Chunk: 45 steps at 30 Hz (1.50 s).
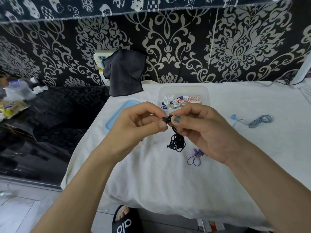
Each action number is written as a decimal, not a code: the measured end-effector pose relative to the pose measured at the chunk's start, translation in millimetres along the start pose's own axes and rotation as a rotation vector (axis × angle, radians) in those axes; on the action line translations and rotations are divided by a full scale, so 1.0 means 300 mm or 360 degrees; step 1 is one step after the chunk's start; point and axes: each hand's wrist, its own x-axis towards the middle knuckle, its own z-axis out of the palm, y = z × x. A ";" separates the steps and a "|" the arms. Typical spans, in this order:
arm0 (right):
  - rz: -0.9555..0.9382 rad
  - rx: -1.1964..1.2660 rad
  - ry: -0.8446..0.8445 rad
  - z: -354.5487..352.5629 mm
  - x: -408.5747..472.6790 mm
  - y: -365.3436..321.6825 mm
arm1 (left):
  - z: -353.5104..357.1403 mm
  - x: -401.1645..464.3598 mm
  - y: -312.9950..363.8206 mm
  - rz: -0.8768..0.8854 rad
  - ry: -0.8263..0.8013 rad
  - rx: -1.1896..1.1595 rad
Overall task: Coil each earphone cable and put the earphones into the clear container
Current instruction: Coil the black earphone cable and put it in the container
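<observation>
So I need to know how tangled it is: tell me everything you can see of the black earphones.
The black earphones are held above the white towel. The left hand and right hand pinch the black earbuds between thumbs and fingers, close together. Below them the thin cable hangs in a loose, irregular bunch, not a tidy coil, with a small black end sticking out on its left. It looks like matte plastic and rubbery cord.

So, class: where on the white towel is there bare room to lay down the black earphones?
Bare towel lies near the front edge, below the purple earphones, and far right behind the blue earphones. It is crowded around the clear container, the blue lid and both hands.
</observation>
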 end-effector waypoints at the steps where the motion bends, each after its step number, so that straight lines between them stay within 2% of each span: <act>1: 0.0019 0.0024 -0.0001 0.001 0.001 0.001 | -0.003 0.002 -0.001 -0.0007 -0.0004 -0.0017; 9: 0.0097 0.0225 -0.0004 0.008 0.004 -0.001 | 0.009 0.009 -0.004 0.0045 -0.0053 -0.0160; 21: 0.0132 0.0318 0.0008 0.006 -0.002 0.013 | 0.029 0.010 -0.005 0.0025 -0.0040 -0.0313; 25: 0.0163 0.0434 0.0069 0.020 -0.005 0.021 | 0.042 0.005 0.007 0.0090 -0.0013 -0.0255; 36: 0.0148 0.0704 0.0141 0.060 -0.006 0.039 | 0.080 -0.012 0.012 0.0458 0.0364 0.0215; 45: 0.0113 0.0898 0.0233 0.092 -0.008 0.046 | 0.093 -0.005 -0.004 0.0534 0.0432 0.0343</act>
